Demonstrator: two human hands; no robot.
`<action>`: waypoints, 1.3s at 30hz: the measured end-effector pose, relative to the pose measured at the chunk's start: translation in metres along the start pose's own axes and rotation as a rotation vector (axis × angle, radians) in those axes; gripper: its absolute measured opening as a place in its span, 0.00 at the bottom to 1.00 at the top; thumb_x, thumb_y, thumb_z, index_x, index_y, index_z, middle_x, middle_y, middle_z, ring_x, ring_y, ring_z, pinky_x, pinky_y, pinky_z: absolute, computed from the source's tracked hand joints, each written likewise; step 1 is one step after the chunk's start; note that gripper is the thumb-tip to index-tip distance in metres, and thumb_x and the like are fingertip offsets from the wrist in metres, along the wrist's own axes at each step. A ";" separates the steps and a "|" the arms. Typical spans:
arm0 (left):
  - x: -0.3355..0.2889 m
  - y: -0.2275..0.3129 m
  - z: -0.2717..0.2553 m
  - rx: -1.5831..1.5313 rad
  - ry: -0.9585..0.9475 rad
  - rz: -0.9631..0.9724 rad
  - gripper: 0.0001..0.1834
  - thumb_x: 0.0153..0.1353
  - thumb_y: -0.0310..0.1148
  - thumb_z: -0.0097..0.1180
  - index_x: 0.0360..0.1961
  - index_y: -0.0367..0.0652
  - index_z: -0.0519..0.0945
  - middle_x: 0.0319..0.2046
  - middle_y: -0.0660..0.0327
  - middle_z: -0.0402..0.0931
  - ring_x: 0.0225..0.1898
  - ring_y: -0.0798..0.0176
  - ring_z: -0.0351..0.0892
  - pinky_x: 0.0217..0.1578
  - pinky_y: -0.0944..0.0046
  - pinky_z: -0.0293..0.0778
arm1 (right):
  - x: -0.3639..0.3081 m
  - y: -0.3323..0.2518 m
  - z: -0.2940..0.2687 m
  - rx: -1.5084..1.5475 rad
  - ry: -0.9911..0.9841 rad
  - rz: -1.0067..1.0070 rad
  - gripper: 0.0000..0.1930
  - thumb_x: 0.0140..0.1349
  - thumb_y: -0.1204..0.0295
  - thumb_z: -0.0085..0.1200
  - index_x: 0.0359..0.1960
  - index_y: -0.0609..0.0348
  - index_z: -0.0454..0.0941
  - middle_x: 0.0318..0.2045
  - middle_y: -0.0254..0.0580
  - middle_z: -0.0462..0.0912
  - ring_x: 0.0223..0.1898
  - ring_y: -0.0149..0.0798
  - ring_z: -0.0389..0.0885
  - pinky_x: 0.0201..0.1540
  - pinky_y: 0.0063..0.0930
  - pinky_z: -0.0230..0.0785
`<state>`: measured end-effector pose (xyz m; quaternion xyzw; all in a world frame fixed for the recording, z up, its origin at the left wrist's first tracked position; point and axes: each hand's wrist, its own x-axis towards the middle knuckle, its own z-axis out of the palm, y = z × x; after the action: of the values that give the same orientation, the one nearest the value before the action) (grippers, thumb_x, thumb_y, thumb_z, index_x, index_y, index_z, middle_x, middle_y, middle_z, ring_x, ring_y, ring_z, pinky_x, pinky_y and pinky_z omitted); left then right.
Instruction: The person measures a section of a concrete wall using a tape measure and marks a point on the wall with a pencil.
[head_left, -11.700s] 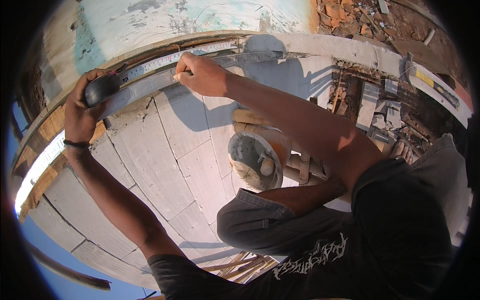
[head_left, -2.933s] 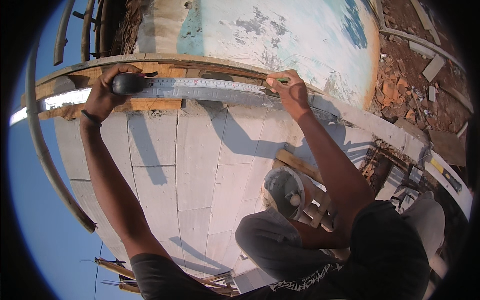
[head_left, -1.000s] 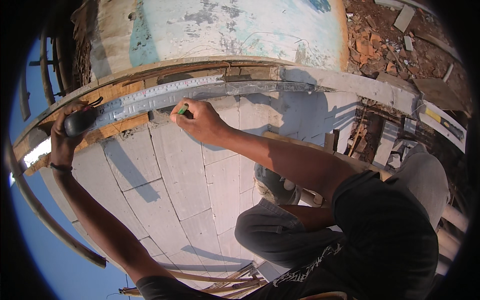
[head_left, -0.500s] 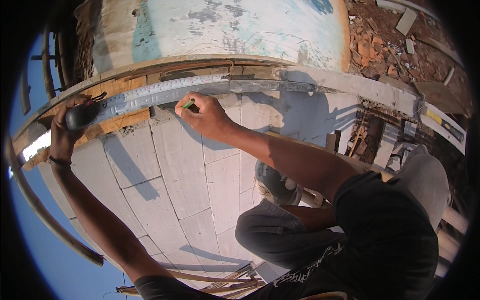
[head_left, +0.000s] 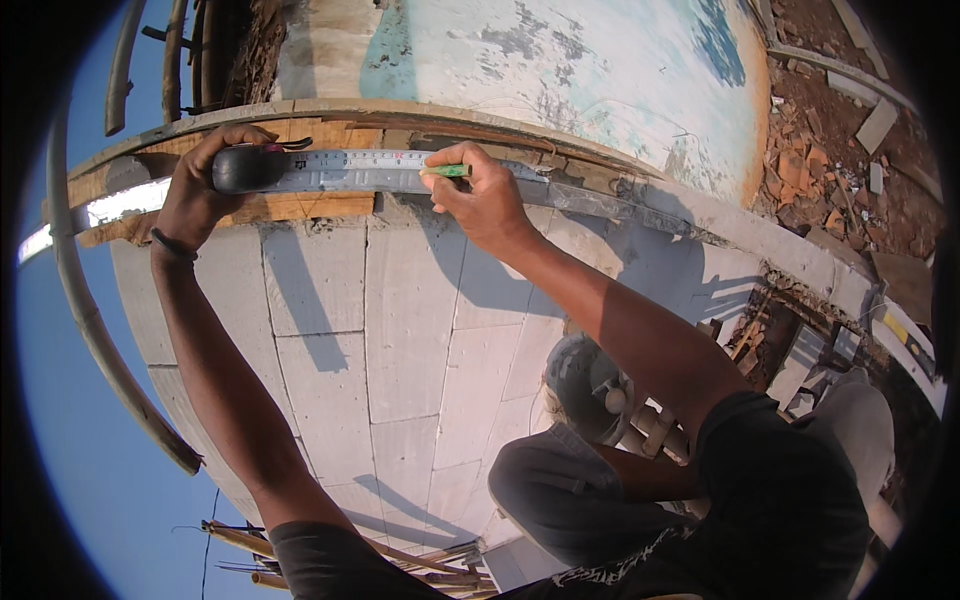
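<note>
My left hand [head_left: 192,195] grips the black case of a tape measure [head_left: 242,170] at the left end of the wall top. From it the white tape blade [head_left: 345,158] runs right, lying along a silver metal profile [head_left: 330,181]. My right hand [head_left: 490,200] pinches a short green pencil [head_left: 453,170], its tip at the profile beside the blade's right part. Under the profile's left half are wooden boards [head_left: 300,207]. What lies beneath my right fingers is hidden.
Below stands a white block wall [head_left: 405,330] with hand shadows on it. A grey bucket [head_left: 572,385] sits near my knee. Beyond the ledge is a weathered painted sheet [head_left: 600,80]; broken tiles [head_left: 800,175] lie at right. Bamboo poles [head_left: 110,365] rise at left.
My right hand with the pencil has moved up from below the profile to the blade and profile. The view has shifted, so the wall and left hand appear further right.
</note>
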<state>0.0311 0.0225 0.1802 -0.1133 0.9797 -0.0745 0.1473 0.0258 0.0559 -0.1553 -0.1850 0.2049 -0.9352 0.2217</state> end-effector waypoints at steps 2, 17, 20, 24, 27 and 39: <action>0.000 0.002 -0.001 0.004 0.002 -0.007 0.31 0.38 0.11 0.63 0.47 0.46 0.79 0.49 0.63 0.79 0.53 0.64 0.77 0.59 0.62 0.73 | 0.004 0.002 0.003 -0.001 0.004 -0.030 0.10 0.62 0.72 0.58 0.42 0.62 0.74 0.29 0.36 0.80 0.25 0.24 0.78 0.28 0.21 0.71; 0.001 0.001 0.002 0.052 0.004 -0.013 0.33 0.35 0.10 0.63 0.47 0.46 0.79 0.49 0.64 0.79 0.53 0.63 0.77 0.58 0.60 0.73 | 0.007 0.015 0.011 -0.130 0.051 -0.298 0.08 0.62 0.76 0.58 0.40 0.61 0.75 0.33 0.37 0.77 0.27 0.24 0.78 0.28 0.19 0.74; 0.001 0.002 -0.001 0.043 0.001 -0.013 0.33 0.35 0.10 0.63 0.47 0.47 0.79 0.49 0.64 0.79 0.53 0.63 0.77 0.58 0.61 0.73 | 0.008 0.012 0.014 -0.170 0.069 -0.333 0.08 0.61 0.76 0.59 0.39 0.62 0.75 0.34 0.39 0.77 0.30 0.27 0.79 0.30 0.21 0.75; 0.001 0.001 -0.001 0.035 -0.001 -0.037 0.34 0.35 0.10 0.63 0.47 0.48 0.79 0.48 0.65 0.79 0.53 0.63 0.77 0.59 0.61 0.74 | 0.009 0.011 0.015 -0.247 0.101 -0.386 0.08 0.59 0.76 0.60 0.39 0.62 0.76 0.34 0.41 0.78 0.33 0.31 0.80 0.33 0.24 0.76; 0.001 0.001 -0.001 0.048 0.000 -0.030 0.33 0.35 0.10 0.64 0.47 0.48 0.79 0.48 0.65 0.79 0.52 0.63 0.77 0.59 0.61 0.74 | 0.009 0.012 0.017 -0.240 0.099 -0.373 0.08 0.59 0.77 0.60 0.39 0.62 0.76 0.35 0.41 0.78 0.34 0.32 0.81 0.33 0.24 0.76; 0.000 0.004 0.002 0.014 0.013 -0.044 0.32 0.34 0.11 0.62 0.46 0.47 0.79 0.47 0.65 0.80 0.52 0.63 0.77 0.59 0.60 0.72 | 0.009 0.009 0.018 -0.238 0.114 -0.374 0.09 0.57 0.77 0.60 0.37 0.59 0.74 0.33 0.46 0.79 0.34 0.46 0.82 0.34 0.35 0.75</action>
<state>0.0307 0.0260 0.1779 -0.1336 0.9774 -0.0853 0.1401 0.0291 0.0391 -0.1419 -0.1916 0.2880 -0.9382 0.0094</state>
